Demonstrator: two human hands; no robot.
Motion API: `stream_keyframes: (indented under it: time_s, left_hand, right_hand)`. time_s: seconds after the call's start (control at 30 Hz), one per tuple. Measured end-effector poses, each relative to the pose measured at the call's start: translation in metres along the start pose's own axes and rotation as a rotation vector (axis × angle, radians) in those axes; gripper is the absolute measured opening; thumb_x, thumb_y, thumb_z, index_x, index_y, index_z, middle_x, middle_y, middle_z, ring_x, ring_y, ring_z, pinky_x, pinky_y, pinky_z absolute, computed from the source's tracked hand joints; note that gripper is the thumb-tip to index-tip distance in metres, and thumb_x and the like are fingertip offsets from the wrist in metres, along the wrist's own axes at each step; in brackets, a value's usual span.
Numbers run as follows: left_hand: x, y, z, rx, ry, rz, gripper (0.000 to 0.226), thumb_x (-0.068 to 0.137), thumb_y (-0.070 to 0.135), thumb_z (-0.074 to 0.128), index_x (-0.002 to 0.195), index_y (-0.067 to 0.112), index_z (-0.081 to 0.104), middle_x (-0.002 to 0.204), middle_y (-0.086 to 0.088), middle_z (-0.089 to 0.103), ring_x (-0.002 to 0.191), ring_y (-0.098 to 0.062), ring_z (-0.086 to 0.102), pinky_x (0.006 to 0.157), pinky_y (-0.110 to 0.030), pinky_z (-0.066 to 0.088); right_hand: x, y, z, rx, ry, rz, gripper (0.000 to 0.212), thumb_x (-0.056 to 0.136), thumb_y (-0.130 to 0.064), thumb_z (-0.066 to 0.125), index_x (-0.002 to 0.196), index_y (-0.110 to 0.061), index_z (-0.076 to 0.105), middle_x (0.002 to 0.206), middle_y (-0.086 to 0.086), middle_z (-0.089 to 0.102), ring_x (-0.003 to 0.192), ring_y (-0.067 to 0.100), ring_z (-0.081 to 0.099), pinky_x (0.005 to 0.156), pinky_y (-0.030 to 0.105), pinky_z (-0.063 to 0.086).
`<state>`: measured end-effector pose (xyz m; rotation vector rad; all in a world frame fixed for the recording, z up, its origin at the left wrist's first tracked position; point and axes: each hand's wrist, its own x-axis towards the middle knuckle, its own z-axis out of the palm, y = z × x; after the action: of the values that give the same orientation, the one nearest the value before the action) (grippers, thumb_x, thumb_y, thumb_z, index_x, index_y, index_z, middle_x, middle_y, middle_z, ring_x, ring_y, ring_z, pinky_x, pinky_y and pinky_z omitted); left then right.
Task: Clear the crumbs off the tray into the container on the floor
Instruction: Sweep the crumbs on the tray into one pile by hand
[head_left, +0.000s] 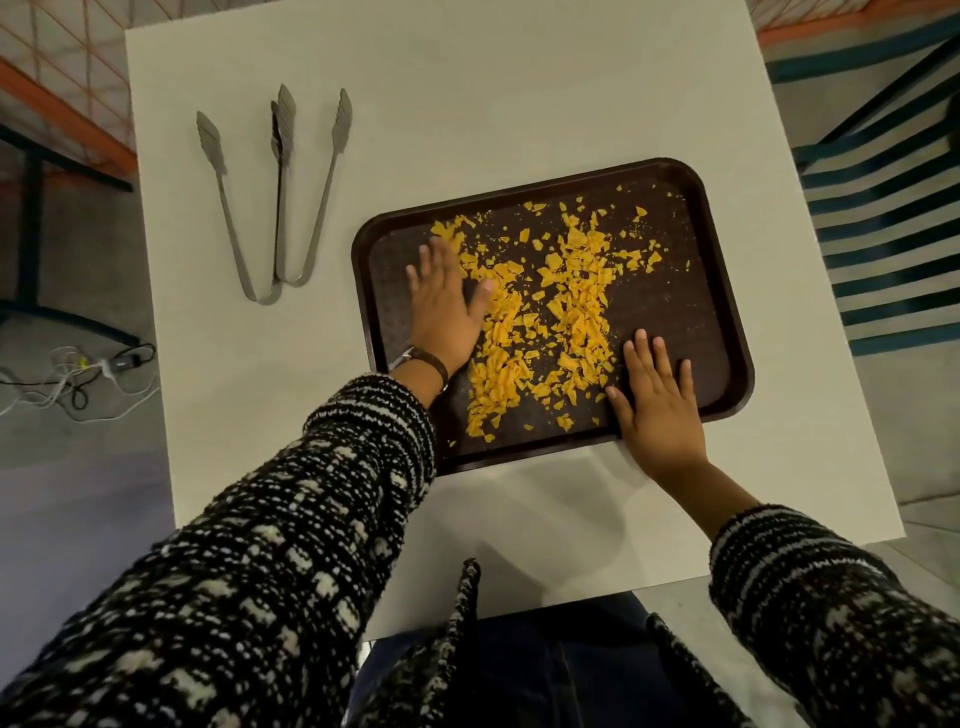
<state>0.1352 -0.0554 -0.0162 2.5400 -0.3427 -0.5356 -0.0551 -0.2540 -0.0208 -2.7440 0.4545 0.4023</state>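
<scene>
- Crumbs (550, 306), yellow-orange and too many to count, lie scattered over the middle of one dark brown tray (727, 332); the finest specks toward its far right corner are hard to make out.
- That tray sits on the white desk (467, 93), turned a little askew to its edges.
- One left hand (447, 306) lies flat and spread inside the tray's left part, gripping nothing, its thumb touching the crumbs and covering some of them.
- One right hand (657, 405) rests flat and open across the tray's near rim, empty, fingers just beside the pile.
- Two pairs of metal tongs (275, 208) lie on the desk left of the tray, overlapping at their hinged ends.
- No container shows in this view.
- Tangled cables (78, 379) lie on the floor at left.
</scene>
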Motion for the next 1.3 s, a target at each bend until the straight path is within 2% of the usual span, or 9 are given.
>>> stream_keyframes:
  time_s: [0.1, 0.17, 0.33, 0.57, 0.73, 0.87, 0.97, 1.1, 1.3]
  left_hand:
    - [-0.021, 0.016, 0.000, -0.224, -0.136, 0.125, 0.066, 0.098, 0.041, 0.032, 0.149, 0.016, -0.002, 0.157, -0.006, 0.000, 0.142, -0.024, -0.010, 0.114, -0.045, 0.002]
    - [-0.025, 0.016, -0.004, -0.251, -0.066, 0.129, 0.065, 0.098, 0.036, 0.033, 0.148, 0.016, -0.002, 0.157, -0.006, 0.000, 0.140, -0.020, -0.011, 0.114, -0.042, 0.003]
    - [0.007, -0.014, -0.016, -0.037, 0.191, -0.175, 0.072, 0.098, 0.042, 0.030, 0.146, 0.000, -0.003, 0.155, -0.019, -0.007, 0.144, -0.029, -0.008, 0.114, -0.034, -0.008]
    - [0.020, -0.016, -0.007, 0.132, 0.156, -0.225, 0.077, 0.096, 0.050, 0.025, 0.145, -0.003, 0.000, 0.155, -0.022, -0.004, 0.144, -0.030, -0.006, 0.115, -0.040, -0.009]
    - [0.020, 0.001, -0.007, 0.004, 0.052, -0.043, 0.074, 0.096, 0.048, 0.028, 0.146, 0.003, -0.003, 0.156, -0.016, -0.004, 0.144, -0.026, -0.008, 0.115, -0.041, -0.010]
    - [0.013, 0.014, -0.010, -0.276, -0.129, 0.072, 0.060, 0.098, 0.042, 0.029, 0.149, 0.022, 0.006, 0.157, -0.006, 0.006, 0.143, -0.030, -0.006, 0.114, -0.052, 0.009]
    - [0.002, 0.013, -0.009, -0.306, -0.026, 0.105, 0.057, 0.099, 0.038, 0.032, 0.148, 0.021, 0.011, 0.157, -0.003, 0.009, 0.143, -0.024, -0.005, 0.115, -0.043, 0.008]
    - [0.005, -0.007, -0.009, -0.103, 0.257, -0.070, 0.063, 0.099, 0.036, 0.030, 0.147, 0.006, 0.002, 0.157, -0.013, -0.001, 0.142, -0.020, -0.010, 0.114, -0.033, -0.008]
    - [0.021, -0.018, -0.005, 0.089, 0.211, -0.265, 0.074, 0.097, 0.045, 0.028, 0.145, -0.004, 0.000, 0.154, -0.025, -0.006, 0.144, -0.032, -0.007, 0.115, -0.039, -0.008]
  right_hand:
    - [0.000, 0.000, 0.001, 0.003, 0.013, -0.002, 0.067, 0.094, -0.051, 0.012, 0.150, -0.015, 0.010, 0.159, -0.001, 0.004, 0.144, 0.011, -0.009, 0.119, 0.041, -0.004]
    - [0.000, -0.001, 0.001, 0.006, 0.015, -0.005, 0.068, 0.093, -0.052, 0.010, 0.150, -0.015, 0.011, 0.159, -0.001, 0.005, 0.144, 0.012, -0.008, 0.119, 0.042, -0.002]
    - [0.000, 0.000, 0.001, 0.000, 0.011, -0.004, 0.068, 0.093, -0.052, 0.010, 0.150, -0.016, 0.011, 0.159, -0.001, 0.005, 0.145, 0.013, -0.007, 0.120, 0.044, -0.001]
    - [0.000, 0.001, 0.002, 0.004, 0.003, -0.004, 0.067, 0.093, -0.052, 0.009, 0.150, -0.016, 0.010, 0.159, -0.001, 0.004, 0.144, 0.012, -0.009, 0.120, 0.043, -0.002]
    - [0.001, 0.001, 0.001, 0.000, -0.010, -0.003, 0.068, 0.093, -0.053, 0.008, 0.151, -0.017, 0.009, 0.159, -0.002, 0.003, 0.144, 0.012, -0.010, 0.120, 0.043, -0.002]
    - [0.000, 0.001, 0.000, 0.007, -0.005, -0.003, 0.068, 0.092, -0.053, 0.008, 0.151, -0.017, 0.009, 0.159, -0.002, 0.003, 0.144, 0.011, -0.010, 0.120, 0.042, -0.003]
    - [0.000, 0.000, -0.001, 0.010, 0.000, -0.003, 0.069, 0.092, -0.053, 0.009, 0.150, -0.017, 0.009, 0.159, -0.002, 0.003, 0.144, 0.012, -0.009, 0.119, 0.042, -0.003]
    - [0.000, 0.000, 0.001, 0.010, 0.006, -0.002, 0.068, 0.092, -0.053, 0.009, 0.150, -0.017, 0.010, 0.159, -0.002, 0.004, 0.144, 0.011, -0.009, 0.119, 0.041, -0.004]
    - [0.000, -0.001, 0.000, 0.014, 0.009, -0.004, 0.069, 0.092, -0.053, 0.009, 0.151, -0.017, 0.011, 0.159, -0.002, 0.004, 0.144, 0.011, -0.009, 0.118, 0.039, -0.006]
